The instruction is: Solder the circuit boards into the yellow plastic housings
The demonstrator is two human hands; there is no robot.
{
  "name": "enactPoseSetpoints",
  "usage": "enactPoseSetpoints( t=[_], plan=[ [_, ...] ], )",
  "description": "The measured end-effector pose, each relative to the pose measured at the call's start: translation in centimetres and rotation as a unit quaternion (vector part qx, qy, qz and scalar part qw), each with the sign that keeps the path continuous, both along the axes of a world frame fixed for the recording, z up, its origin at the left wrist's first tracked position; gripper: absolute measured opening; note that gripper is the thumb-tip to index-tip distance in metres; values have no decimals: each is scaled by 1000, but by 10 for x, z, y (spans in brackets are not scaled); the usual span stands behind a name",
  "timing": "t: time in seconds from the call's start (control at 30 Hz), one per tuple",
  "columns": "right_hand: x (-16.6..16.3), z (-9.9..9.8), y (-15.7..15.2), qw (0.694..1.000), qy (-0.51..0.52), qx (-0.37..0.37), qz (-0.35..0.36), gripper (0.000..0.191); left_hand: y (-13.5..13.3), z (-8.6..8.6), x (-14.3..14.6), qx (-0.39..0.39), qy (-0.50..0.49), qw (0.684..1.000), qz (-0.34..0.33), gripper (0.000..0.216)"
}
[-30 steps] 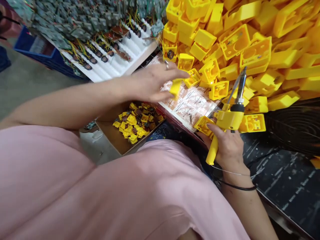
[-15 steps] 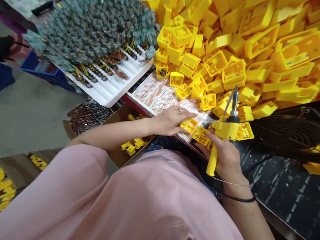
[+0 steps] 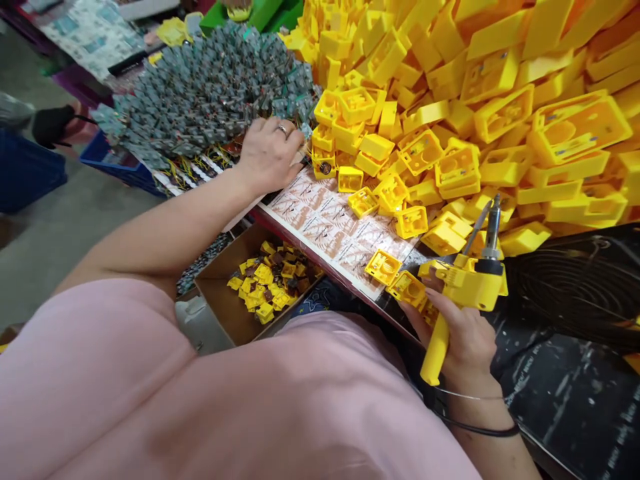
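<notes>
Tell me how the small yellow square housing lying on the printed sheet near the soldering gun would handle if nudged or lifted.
The yellow housing looks like hollow moulded plastic, so probably light and stiff. It lies flat on the printed sheet, so it would likely slide rather than roll. Its open walls should give fingers an easy pinch.

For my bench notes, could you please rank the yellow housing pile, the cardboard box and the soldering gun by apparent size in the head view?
1. yellow housing pile
2. cardboard box
3. soldering gun, though nearness to the camera inflates it.
</notes>
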State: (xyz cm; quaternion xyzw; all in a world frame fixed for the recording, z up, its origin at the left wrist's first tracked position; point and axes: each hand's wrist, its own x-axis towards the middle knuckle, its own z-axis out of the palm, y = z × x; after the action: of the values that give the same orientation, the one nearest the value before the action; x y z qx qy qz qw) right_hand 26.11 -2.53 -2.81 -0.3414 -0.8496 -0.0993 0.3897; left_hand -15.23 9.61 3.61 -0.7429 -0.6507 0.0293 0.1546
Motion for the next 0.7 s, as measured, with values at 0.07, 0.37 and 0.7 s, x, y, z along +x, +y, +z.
enactPoseSetpoints(
  t=[0.07, 0.37, 0.7],
  plan=[
    [0, -1, 0, 1000, -4, -2, -9, 69, 4, 7, 2, -13, -15, 1000, -1, 70],
    [-18, 12, -1, 997, -31, -68, 22, 54, -52, 1, 48, -93, -102, 981, -136, 39],
    [-34, 23, 1, 995, -68, -71, 30, 31, -80, -48, 100, -52, -284, 906, -311, 35]
  ],
)
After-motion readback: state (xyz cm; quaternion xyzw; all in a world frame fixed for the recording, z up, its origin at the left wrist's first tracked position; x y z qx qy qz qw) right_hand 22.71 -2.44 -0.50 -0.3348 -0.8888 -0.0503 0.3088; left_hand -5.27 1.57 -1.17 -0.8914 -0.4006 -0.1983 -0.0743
